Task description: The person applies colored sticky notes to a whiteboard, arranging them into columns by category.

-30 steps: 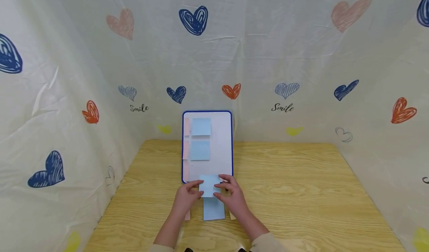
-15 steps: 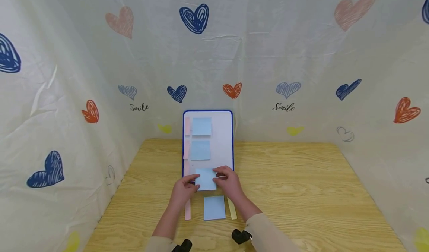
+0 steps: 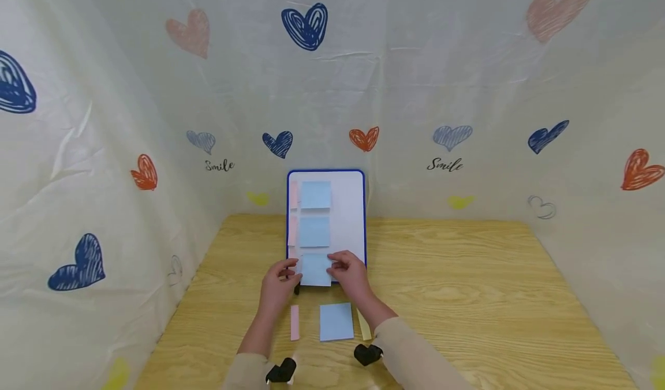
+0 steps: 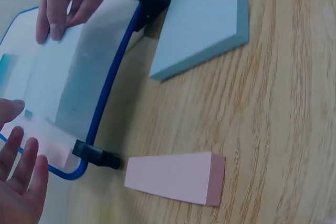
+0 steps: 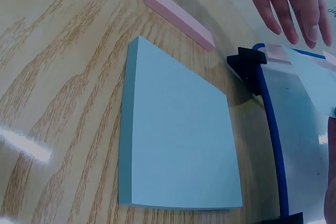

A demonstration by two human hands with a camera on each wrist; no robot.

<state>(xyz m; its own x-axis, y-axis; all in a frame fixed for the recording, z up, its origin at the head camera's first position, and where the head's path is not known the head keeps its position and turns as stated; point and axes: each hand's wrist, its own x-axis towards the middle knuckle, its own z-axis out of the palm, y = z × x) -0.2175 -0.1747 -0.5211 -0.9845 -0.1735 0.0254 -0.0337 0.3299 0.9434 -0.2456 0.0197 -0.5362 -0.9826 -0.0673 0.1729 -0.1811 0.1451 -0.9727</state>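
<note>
A light blue sticky note (image 3: 316, 270) lies against the lower part of a blue-framed whiteboard (image 3: 348, 217), below two other blue notes. My right hand (image 3: 352, 276) pinches its right edge between thumb and fingers. At the left side is my left hand (image 3: 277, 283), its fingers spread and apart from the paper in the left wrist view. Beside the blue notes, pink strips (image 4: 47, 142) run down the board's left edge; the lowest is partly covered in the head view.
On the wooden table (image 3: 467, 297) before the board lie a thick blue sticky pad (image 5: 181, 140), a pink strip pad (image 4: 173, 177) and a yellow strip pad (image 3: 364, 325). Black feet (image 4: 97, 155) prop up the board. A heart-printed curtain (image 3: 405, 90) surrounds the table.
Both hands have carried the blue note up and slightly left from over the pad onto the lower board. My left fingers have come off its edge. The pads on the table are uncovered.
</note>
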